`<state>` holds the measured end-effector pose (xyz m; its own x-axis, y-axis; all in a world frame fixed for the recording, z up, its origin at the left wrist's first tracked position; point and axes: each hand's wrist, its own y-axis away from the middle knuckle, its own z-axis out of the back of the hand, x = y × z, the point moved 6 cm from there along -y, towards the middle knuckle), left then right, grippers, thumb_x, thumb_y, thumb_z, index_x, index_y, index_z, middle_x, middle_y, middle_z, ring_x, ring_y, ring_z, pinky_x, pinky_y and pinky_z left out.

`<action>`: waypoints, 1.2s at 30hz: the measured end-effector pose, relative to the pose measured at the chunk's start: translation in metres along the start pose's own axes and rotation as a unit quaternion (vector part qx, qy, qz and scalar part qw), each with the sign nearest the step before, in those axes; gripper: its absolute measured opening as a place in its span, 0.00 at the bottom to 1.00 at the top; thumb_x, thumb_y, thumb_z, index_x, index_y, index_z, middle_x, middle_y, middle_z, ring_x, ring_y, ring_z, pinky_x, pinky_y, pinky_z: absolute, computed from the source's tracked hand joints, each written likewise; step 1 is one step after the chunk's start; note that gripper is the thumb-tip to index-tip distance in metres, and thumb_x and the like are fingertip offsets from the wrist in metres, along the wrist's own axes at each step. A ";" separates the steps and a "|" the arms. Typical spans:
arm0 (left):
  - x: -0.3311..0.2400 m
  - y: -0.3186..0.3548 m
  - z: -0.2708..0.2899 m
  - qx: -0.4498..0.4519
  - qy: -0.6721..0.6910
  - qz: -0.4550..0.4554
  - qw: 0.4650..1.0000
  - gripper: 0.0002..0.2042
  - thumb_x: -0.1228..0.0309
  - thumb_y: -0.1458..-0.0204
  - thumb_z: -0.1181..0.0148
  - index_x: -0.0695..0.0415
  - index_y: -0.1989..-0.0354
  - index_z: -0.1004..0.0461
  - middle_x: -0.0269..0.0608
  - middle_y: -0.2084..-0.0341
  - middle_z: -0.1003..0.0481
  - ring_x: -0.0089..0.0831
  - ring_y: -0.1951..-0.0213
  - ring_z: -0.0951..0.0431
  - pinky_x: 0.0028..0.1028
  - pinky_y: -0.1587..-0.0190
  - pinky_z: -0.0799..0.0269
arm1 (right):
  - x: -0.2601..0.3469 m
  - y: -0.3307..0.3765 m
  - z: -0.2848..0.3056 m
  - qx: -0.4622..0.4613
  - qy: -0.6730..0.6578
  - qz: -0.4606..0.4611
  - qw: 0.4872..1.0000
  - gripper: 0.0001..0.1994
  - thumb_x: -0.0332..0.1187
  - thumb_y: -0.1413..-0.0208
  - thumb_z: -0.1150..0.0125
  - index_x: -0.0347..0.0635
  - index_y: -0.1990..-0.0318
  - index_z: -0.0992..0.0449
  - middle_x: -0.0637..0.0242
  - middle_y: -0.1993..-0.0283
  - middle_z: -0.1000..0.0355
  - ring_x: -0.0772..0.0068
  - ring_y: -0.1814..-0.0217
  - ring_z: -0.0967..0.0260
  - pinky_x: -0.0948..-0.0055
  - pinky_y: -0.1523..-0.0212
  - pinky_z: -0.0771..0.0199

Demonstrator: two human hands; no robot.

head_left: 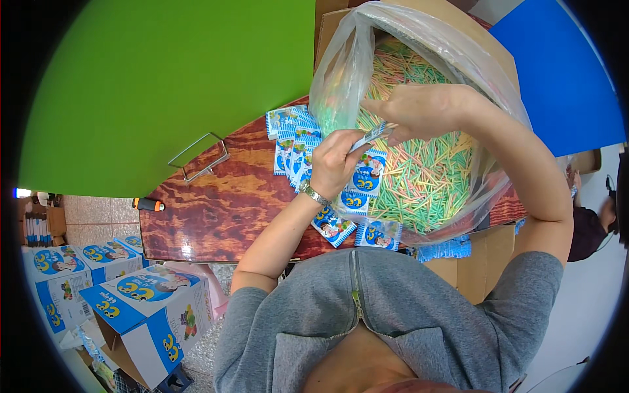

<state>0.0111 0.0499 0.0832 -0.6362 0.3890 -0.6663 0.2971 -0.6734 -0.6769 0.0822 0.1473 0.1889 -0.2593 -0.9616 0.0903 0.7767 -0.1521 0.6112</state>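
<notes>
My left hand (335,162), with a metal watch at the wrist, is closed on a small blue and white packet (371,136) held over the table. My right hand (419,110) meets the packet's far end, fingers pinched at its opening. Just behind both hands stands a large clear plastic bag (341,72) in a cardboard box, full of thin pastel sticks (429,177) in green, yellow and pink. Several flat blue and white packets (293,141) lie in a row on the dark wooden table (216,203), with more packets (333,226) at its near edge.
A bent metal wire handle (196,157) lies on the table's left. An orange and black tool (149,205) sits at the left edge. Blue and white cartons (147,308) stand on the floor to the lower left. Another person (590,226) sits at the right.
</notes>
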 end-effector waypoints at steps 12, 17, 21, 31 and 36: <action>0.043 0.026 -0.017 0.056 0.317 0.258 0.911 0.12 0.72 0.46 0.35 0.62 0.55 0.24 0.32 0.70 0.21 0.16 0.69 0.23 0.21 0.68 0.27 | 0.000 0.005 -0.005 -0.346 -0.065 0.093 0.931 0.29 0.38 0.47 0.35 0.43 0.38 0.36 0.48 0.60 0.27 0.47 0.57 0.28 0.55 0.58 0.27; 0.050 0.043 0.003 0.096 0.246 0.266 0.927 0.10 0.69 0.47 0.34 0.61 0.63 0.26 0.35 0.70 0.21 0.16 0.68 0.23 0.22 0.67 0.27 | 0.011 -0.016 -0.044 -0.425 -0.120 0.133 0.887 0.25 0.40 0.45 0.37 0.50 0.40 0.33 0.55 0.63 0.26 0.49 0.64 0.25 0.57 0.65 0.24; 0.075 0.079 0.045 0.076 0.154 0.305 0.937 0.12 0.65 0.48 0.35 0.60 0.61 0.24 0.38 0.73 0.22 0.24 0.72 0.24 0.27 0.68 0.28 | -0.027 -0.031 -0.097 -0.367 -0.156 0.014 0.917 0.21 0.38 0.50 0.32 0.46 0.49 0.27 0.58 0.61 0.27 0.57 0.61 0.26 0.59 0.63 0.25; 0.080 0.110 0.064 0.104 -0.210 0.210 0.949 0.25 0.65 0.56 0.29 0.61 0.49 0.28 0.49 0.52 0.29 0.48 0.47 0.33 0.39 0.43 0.38 | -0.040 -0.053 -0.154 -0.377 -0.071 -0.049 0.922 0.10 0.37 0.50 0.34 0.45 0.62 0.24 0.62 0.64 0.28 0.58 0.57 0.28 0.58 0.62 0.26; 0.040 0.074 0.058 0.064 -0.263 0.060 0.961 0.31 0.66 0.55 0.30 0.61 0.42 0.34 0.56 0.41 0.38 0.55 0.40 0.40 0.48 0.39 0.43 | -0.036 -0.031 -0.125 -0.368 -0.120 0.013 0.922 0.07 0.34 0.47 0.37 0.42 0.63 0.23 0.62 0.67 0.28 0.57 0.60 0.29 0.60 0.64 0.28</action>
<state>-0.0342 -0.0205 0.0247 -0.8844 -0.0458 -0.4645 0.3231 -0.7782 -0.5385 0.1395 0.1584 0.0683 -0.2866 -0.9024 0.3217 0.9406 -0.3288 -0.0845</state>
